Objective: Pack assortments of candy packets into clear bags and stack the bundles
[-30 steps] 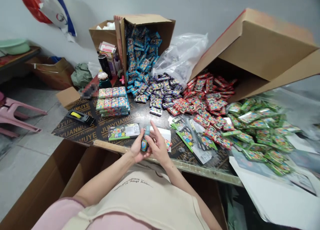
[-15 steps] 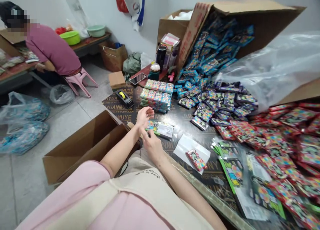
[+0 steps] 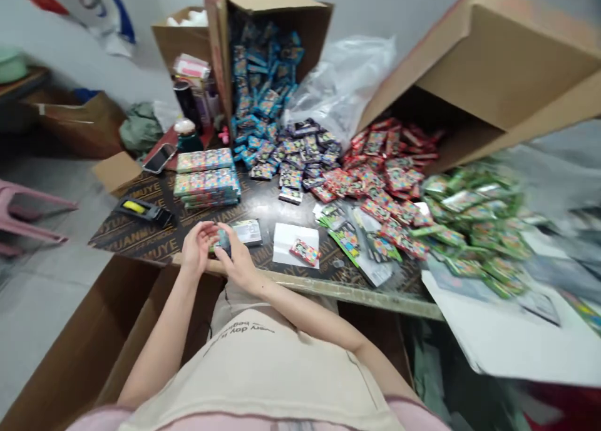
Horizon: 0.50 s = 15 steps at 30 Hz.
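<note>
Over the table's front edge, my left hand [image 3: 198, 246] is raised with its fingers loosely curved and apart, nothing visible in it. Close beside it is my right hand [image 3: 238, 262], fingers extended and also apart. Beneath and just behind them lies a flat printed pouch [image 3: 248, 232], partly covered by my hands. To its right, a small red sachet [image 3: 305, 251] rests on a white sheet of paper [image 3: 283, 240]. A stack of joined sachet strips [image 3: 206, 184] stands behind my left hand. Several green-and-black printed pouches [image 3: 347, 240] lie farther right.
Loose blue sachets [image 3: 267, 102] spill from a tilted carton [image 3: 218, 49]. Purple sachets [image 3: 307, 152], red sachets [image 3: 375, 168] and green sachets [image 3: 483, 212] lie in heaps. A tape dispenser [image 3: 143, 211] and a phone [image 3: 159, 158] are at left; an open carton [image 3: 89, 331] stands below.
The view has swung right, bringing the green heap and another large carton into sight. My hands, touching before, are now slightly apart with fingers opened. The other person has left the view.
</note>
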Available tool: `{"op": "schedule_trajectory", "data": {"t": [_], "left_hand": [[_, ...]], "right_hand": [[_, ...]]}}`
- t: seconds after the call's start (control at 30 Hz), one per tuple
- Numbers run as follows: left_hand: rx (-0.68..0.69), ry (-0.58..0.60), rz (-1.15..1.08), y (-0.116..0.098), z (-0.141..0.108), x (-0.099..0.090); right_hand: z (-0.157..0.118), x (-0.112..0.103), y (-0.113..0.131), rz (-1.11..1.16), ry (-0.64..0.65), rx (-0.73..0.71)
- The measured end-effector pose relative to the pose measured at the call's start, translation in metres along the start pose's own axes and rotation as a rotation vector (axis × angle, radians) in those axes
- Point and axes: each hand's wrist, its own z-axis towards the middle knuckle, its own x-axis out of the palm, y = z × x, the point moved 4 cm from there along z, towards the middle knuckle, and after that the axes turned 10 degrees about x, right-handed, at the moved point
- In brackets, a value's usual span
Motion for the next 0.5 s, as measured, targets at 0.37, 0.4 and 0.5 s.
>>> {"op": "schedule_trajectory", "data": {"t": [0.37,0.4,0.5], "left_hand": [[-0.166,0.865,0.405,0.053,-0.051,0.053],[-0.182,0.913,0.423,0.05,-0.045,0.06],[-0.006,0.88,0.475,0.021,0.002,0.085]], "right_hand": [[-0.028,-0.079,-0.075,-0.134,-0.201,0.162],[-0.04,-0.093,-0.089,-0.199,-0.279,0.179],[-0.082,-0.133,-0.152,-0.406,-0.504,0.296]]}}
